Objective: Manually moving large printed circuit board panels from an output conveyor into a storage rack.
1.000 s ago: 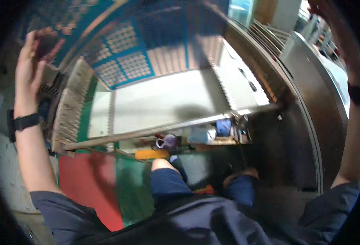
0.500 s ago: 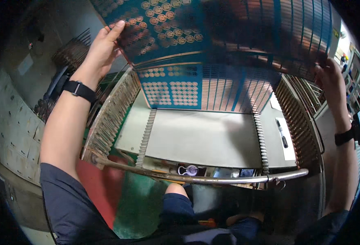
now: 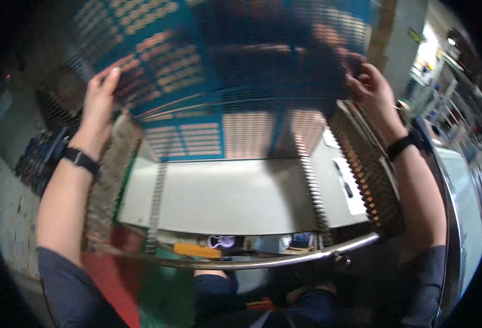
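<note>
A large blue circuit board panel (image 3: 219, 60) with copper-coloured pads is raised over a slotted rack (image 3: 286, 261). My left hand (image 3: 100, 106) is closed on the panel's left edge, thumb on the near face. At the opposite edge my right hand (image 3: 377, 95) grips with bent fingers, partly blurred. Below and behind the held panel, another copper-patterned panel (image 3: 249, 134) stands upright in the rack; how many stand behind it is hidden. Toothed rails (image 3: 311, 188) run front to back along the rack's bottom and sides.
A pale tabletop (image 3: 224, 188) shows through the rack, with white paper (image 3: 352, 191) and a dark pen at right. Beneath it lie a purple-and-white item (image 3: 222, 241) and an orange item (image 3: 197, 250). A metal bar crosses the rack's front. Grey cabinets (image 3: 14, 218) stand left.
The view has shifted, so the rack sits further left and lower. Both hands still hold the raised panel; my right hand appears closer in and its fingers show more clearly.
</note>
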A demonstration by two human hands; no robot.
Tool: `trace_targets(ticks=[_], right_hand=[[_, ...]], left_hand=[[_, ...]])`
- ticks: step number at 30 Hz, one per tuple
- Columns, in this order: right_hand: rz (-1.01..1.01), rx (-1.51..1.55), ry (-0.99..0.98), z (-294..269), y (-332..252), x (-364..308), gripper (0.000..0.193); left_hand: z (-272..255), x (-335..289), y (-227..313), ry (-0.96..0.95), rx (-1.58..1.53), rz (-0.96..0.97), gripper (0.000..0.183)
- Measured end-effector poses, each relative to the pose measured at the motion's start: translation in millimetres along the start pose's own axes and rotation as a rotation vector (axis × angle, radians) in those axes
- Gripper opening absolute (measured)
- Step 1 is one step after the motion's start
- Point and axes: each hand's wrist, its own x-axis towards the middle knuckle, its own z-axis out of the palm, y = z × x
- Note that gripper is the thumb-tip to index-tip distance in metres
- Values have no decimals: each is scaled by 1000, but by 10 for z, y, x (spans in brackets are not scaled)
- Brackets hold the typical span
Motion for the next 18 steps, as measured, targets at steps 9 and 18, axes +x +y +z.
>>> trace_targets(ticks=[9, 18], right_hand=[[94, -149, -35, 70, -83, -164, 31], [15, -166, -97, 121, 241, -134, 29]], left_hand=[[171, -77, 90, 82, 30, 18, 42], [114, -19, -48, -97, -46, 7, 44]])
